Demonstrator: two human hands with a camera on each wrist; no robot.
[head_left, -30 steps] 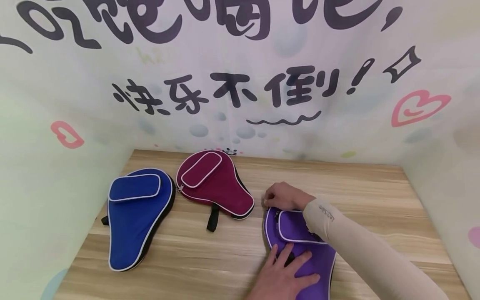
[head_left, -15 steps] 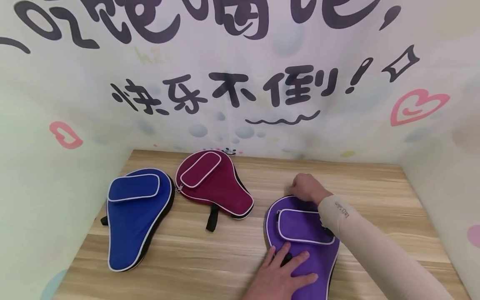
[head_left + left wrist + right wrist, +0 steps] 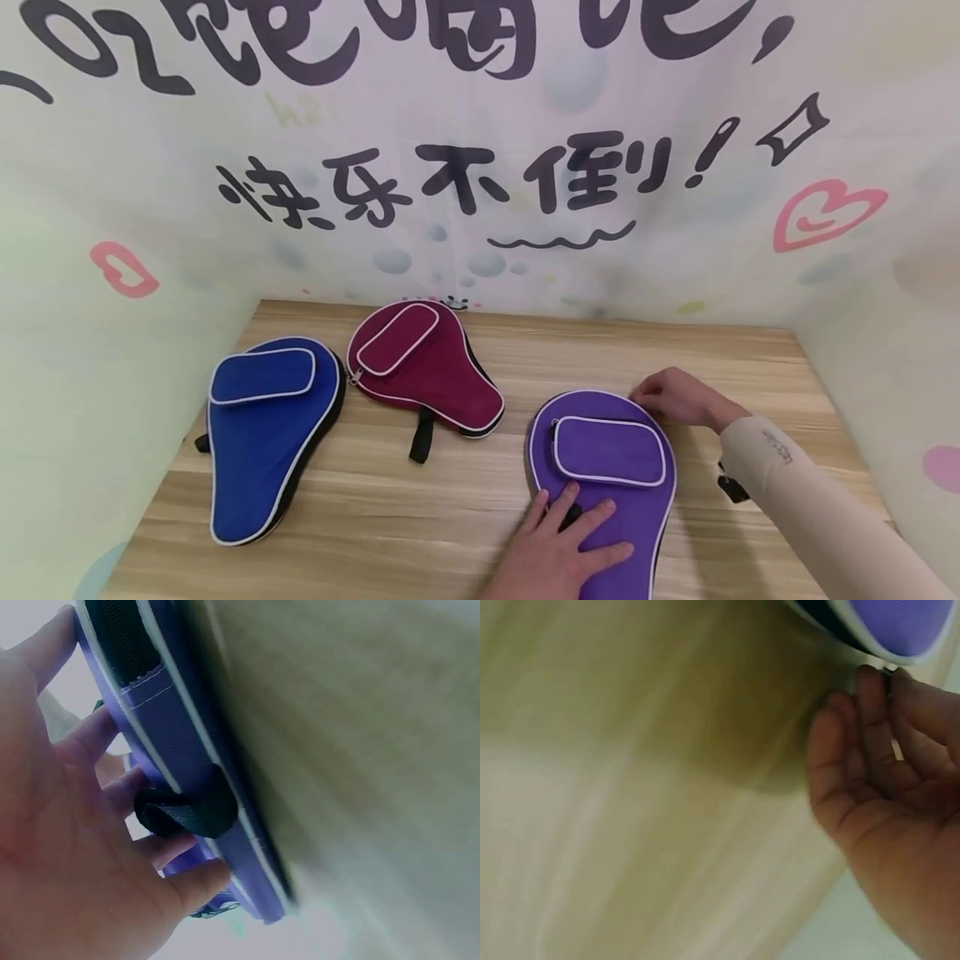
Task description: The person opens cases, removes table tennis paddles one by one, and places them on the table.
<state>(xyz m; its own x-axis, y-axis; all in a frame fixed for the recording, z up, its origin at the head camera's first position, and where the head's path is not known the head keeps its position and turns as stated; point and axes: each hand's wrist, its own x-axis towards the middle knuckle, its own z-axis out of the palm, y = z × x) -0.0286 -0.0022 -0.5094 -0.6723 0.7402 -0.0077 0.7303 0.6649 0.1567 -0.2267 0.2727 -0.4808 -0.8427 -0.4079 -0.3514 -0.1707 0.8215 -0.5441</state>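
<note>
Purple case [image 3: 645, 500] lies flat at the near right of the surface [image 3: 450, 517], round end away from the person, narrow end cut off by the bottom of the head view. White piping on the edge, piped pocket [image 3: 611, 454] on the round part.

Left hand [image 3: 551, 546]: fingers spread, laid on the case just below the pocket, gripping nothing. Black strap loop [image 3: 195, 814] on the case's side wall sits by those fingers, seen in left wrist view.

Right hand [image 3: 678, 396]: at the case's far right edge, thumb and index finger together, other fingers loosely bent. Right wrist view has a small dark tab [image 3: 888, 675] pinched between the two tips; too blurred for detail. Beige sleeve [image 3: 817, 500] on that arm.

Dark red case [image 3: 442, 371] is left of the purple one, well apart, farther back, black strap [image 3: 422, 437] toward the person. Blue case [image 3: 266, 450] at far left, near the red one. Printed backdrop [image 3: 480, 250] behind.
</note>
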